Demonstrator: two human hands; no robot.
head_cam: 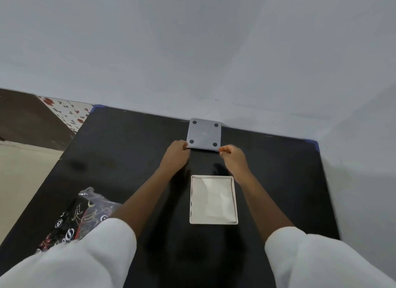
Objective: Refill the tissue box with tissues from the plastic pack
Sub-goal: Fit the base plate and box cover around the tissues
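A white open tissue box (235, 202) lies in the middle of the black table, with white tissues (212, 198) lying flat inside it. Beyond it, against the wall, rests a grey square panel (204, 135) with dark round pads at its corners. My left hand (176, 153) pinches the panel's near left corner. My right hand (232, 157) pinches its near right corner. A crumpled plastic pack (85, 214) with a black and red print lies at the near left, partly hidden by my left sleeve.
The black table (128, 148) stands in a corner, with pale walls behind it and to its right. Blue tape marks its far corners. To the left there is beige floor and a floral cloth (68, 112).
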